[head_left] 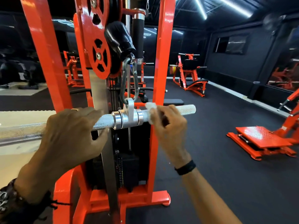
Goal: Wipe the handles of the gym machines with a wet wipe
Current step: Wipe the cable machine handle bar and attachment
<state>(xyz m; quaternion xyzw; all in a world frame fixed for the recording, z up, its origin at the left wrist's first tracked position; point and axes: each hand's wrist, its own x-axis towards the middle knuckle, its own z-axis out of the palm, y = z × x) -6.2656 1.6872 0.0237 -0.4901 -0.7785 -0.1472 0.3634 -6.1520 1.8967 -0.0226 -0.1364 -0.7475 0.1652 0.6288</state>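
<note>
Left hand (71,131) grip wraps bar (105,121); right hand (168,125) clamps wipe (150,107) around bar.

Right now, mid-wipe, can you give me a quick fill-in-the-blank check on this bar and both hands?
1. The right hand holds a white ____ against the bar.
2. The left hand grips the bar on the ____ side of the swivel.
3. The swivel hangs from a metal ____.
4. The machine frame is painted ____.

Missing words: wipe; left; carabiner; orange

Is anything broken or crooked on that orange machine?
Nothing stands out. The silver bar hangs from its clip, slightly tilted; the left hand grips it and the right hand wraps the wipe round it.
</note>
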